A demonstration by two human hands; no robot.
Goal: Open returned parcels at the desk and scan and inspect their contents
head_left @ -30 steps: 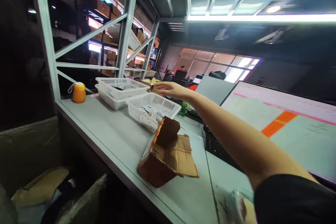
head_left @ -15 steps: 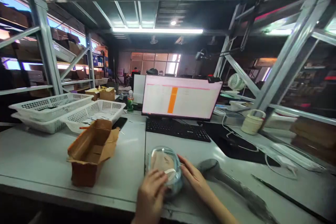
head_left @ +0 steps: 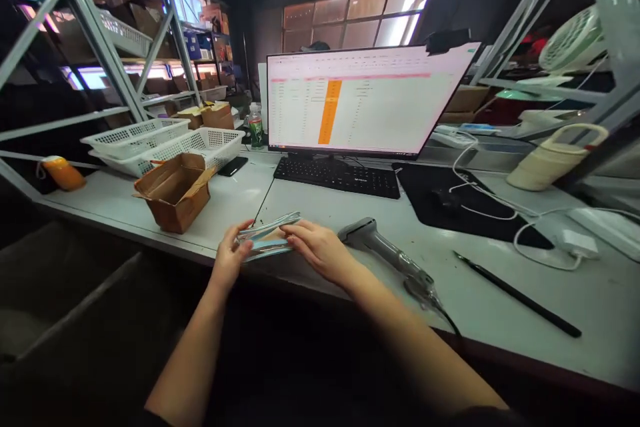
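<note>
Both my hands hold a flat clear plastic packet [head_left: 267, 238] with something tan inside, just above the front edge of the grey desk [head_left: 310, 203]. My left hand [head_left: 231, 257] pinches its left end with closed fingers. My right hand [head_left: 320, 250] grips its right end, fingers curled over the top. An open brown cardboard box [head_left: 175, 191] lies on the desk to the left of my hands. A grey handheld barcode scanner [head_left: 387, 255] lies on the desk just right of my right hand.
A monitor [head_left: 363, 100] showing a spreadsheet and a black keyboard [head_left: 339, 177] stand behind my hands. White mesh baskets [head_left: 165, 143] and an orange bottle [head_left: 63, 172] are at the left. A black mouse mat [head_left: 460, 203], cables, a black pen [head_left: 517, 293] and a tape roll [head_left: 553, 160] lie right.
A second ago my right arm reached out toward the white baskets. Since then both hands have come onto the clear packet and lifted it off the desk near the front edge.
</note>
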